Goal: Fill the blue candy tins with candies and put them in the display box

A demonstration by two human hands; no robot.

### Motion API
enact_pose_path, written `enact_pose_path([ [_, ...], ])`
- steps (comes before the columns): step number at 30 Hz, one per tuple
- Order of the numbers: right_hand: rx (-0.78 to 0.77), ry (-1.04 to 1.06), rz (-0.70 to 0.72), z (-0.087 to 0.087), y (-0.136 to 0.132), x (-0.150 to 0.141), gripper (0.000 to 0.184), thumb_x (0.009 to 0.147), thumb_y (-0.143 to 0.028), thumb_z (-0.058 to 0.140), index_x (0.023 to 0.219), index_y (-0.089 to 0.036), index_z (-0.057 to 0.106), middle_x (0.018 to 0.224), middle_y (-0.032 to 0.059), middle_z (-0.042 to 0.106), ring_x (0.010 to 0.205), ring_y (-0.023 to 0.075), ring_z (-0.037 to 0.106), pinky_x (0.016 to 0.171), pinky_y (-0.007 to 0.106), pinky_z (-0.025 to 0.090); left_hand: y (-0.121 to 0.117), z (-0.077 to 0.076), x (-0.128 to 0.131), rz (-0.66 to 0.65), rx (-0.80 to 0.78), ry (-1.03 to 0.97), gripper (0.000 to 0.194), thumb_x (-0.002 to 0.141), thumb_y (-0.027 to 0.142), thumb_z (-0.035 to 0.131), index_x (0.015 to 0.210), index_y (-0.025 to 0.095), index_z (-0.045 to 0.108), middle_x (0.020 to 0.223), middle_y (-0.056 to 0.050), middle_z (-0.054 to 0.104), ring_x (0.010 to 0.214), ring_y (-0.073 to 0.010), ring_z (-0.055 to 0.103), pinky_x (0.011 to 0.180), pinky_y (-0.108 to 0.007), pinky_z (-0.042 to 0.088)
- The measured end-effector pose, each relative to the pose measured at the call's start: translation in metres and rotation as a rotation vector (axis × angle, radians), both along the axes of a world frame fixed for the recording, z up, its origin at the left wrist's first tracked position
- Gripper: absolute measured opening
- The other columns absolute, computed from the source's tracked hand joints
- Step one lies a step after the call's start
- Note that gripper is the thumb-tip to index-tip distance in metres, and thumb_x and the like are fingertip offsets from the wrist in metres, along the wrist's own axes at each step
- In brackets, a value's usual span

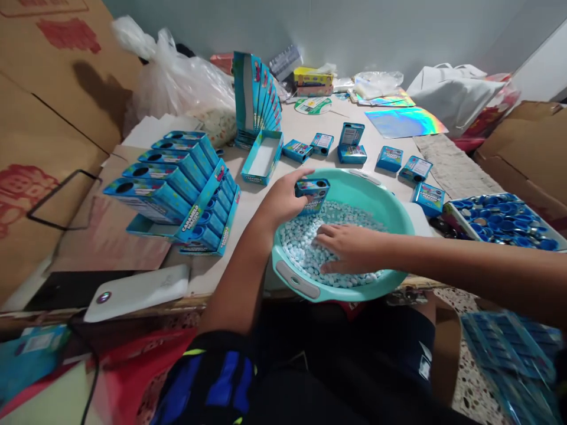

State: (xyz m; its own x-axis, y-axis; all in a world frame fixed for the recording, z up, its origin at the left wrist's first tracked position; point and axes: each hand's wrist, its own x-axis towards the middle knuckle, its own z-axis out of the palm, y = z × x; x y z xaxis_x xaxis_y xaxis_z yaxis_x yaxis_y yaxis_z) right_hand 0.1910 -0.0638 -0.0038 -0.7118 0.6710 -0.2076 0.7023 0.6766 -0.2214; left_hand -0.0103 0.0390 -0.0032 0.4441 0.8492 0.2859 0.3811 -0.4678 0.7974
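Note:
My left hand [286, 200] grips a small blue candy box [313, 195] with a round dark hole in its top, holding it upright at the left side of a turquoise basin [398, 206]. Small pale-blue candies [305, 248] cover the basin's bottom. Among them rests my right hand [349, 245], palm down, thumb apart from the fingers; its fingertips are partly sunk in the candies, and I see nothing held there. Several more blue candy boxes [427, 198] stand or lie behind the basin.
Left of the basin, a display carton [206, 206] carries rows of blue boxes. Behind it are an open blue tray [263, 156] and fanned cartons [257, 94]. A tray of blue caps [505, 221] sits at right. A white power bank [139, 289] lies near the table's front edge.

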Motion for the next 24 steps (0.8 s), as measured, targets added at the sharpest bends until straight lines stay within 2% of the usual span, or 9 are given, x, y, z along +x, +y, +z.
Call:
enact_pose_path([
  [2,0.071,0.101,0.141,-0.008,-0.009,-0.006,0.056,0.105,-0.051,0.051,0.151,-0.019,0.056,0.151,0.0229,0.059,0.134,0.0374,0.063,0.108,0.056,0.052,0.001,-0.003,0.0,0.038,0.02,-0.094,0.066,0.083,0.011,0.073,0.148,0.021,0.061,0.144,-0.013,0.068,0.126,-0.0289,0.069,0.112,-0.043,0.055],
  [4,0.099,0.179,0.304,-0.017,-0.007,-0.01,0.051,0.108,-0.041,0.046,0.153,-0.02,0.055,0.158,0.0205,0.055,0.15,0.0339,0.051,0.119,0.056,0.045,0.0,-0.005,0.0,0.051,0.024,-0.137,0.067,0.084,0.01,0.072,0.148,0.023,0.06,0.144,-0.012,0.068,0.127,-0.0286,0.068,0.11,-0.042,0.056],
  [7,0.12,0.216,0.447,-0.03,0.006,-0.012,0.047,0.108,-0.037,0.046,0.149,-0.019,0.059,0.159,0.0179,0.057,0.156,0.03,0.044,0.125,0.055,0.038,-0.004,-0.004,-0.001,0.03,0.034,-0.111,0.066,0.083,0.007,0.071,0.147,0.022,0.061,0.143,-0.011,0.069,0.131,-0.029,0.066,0.114,-0.041,0.055],
  [10,0.179,0.183,0.446,-0.04,0.023,-0.012,0.044,0.108,-0.038,0.047,0.145,-0.021,0.063,0.157,0.0182,0.059,0.149,0.0313,0.051,0.121,0.055,0.042,-0.009,-0.001,-0.002,0.012,0.044,-0.065,0.064,0.082,0.003,0.068,0.143,0.02,0.063,0.143,-0.011,0.069,0.134,-0.0294,0.064,0.118,-0.041,0.051],
  [13,0.233,0.092,0.426,-0.048,0.038,-0.012,0.042,0.107,-0.038,0.047,0.14,-0.02,0.067,0.148,0.0201,0.064,0.135,0.0333,0.062,0.114,0.055,0.047,-0.01,0.0,-0.002,0.033,0.037,-0.054,0.063,0.081,0.002,0.068,0.142,0.02,0.063,0.143,-0.011,0.069,0.133,-0.03,0.065,0.116,-0.042,0.052],
  [18,0.314,0.056,0.271,-0.06,0.058,-0.014,0.041,0.107,-0.036,0.046,0.135,-0.017,0.07,0.133,0.0217,0.07,0.123,0.0343,0.065,0.107,0.055,0.05,-0.004,-0.004,-0.001,0.209,0.019,-0.167,0.054,0.083,0.009,0.075,0.134,0.019,0.061,0.139,-0.014,0.069,0.13,-0.0298,0.065,0.113,-0.044,0.054],
  [21,0.31,0.1,0.229,-0.058,0.066,-0.015,0.042,0.108,-0.038,0.043,0.132,-0.017,0.072,0.126,0.0215,0.071,0.116,0.0331,0.068,0.102,0.052,0.053,-0.001,-0.005,-0.002,0.269,0.042,-0.224,0.053,0.083,0.013,0.078,0.132,0.021,0.059,0.139,-0.013,0.067,0.129,-0.0279,0.064,0.11,-0.042,0.055],
  [24,0.245,0.195,0.165,-0.048,0.071,-0.01,0.04,0.108,-0.039,0.042,0.124,-0.019,0.074,0.122,0.0183,0.071,0.109,0.03,0.07,0.098,0.047,0.056,-0.001,-0.006,-0.003,0.281,0.07,-0.225,0.051,0.085,0.014,0.076,0.132,0.023,0.058,0.137,-0.012,0.067,0.13,-0.0275,0.063,0.109,-0.042,0.055],
])
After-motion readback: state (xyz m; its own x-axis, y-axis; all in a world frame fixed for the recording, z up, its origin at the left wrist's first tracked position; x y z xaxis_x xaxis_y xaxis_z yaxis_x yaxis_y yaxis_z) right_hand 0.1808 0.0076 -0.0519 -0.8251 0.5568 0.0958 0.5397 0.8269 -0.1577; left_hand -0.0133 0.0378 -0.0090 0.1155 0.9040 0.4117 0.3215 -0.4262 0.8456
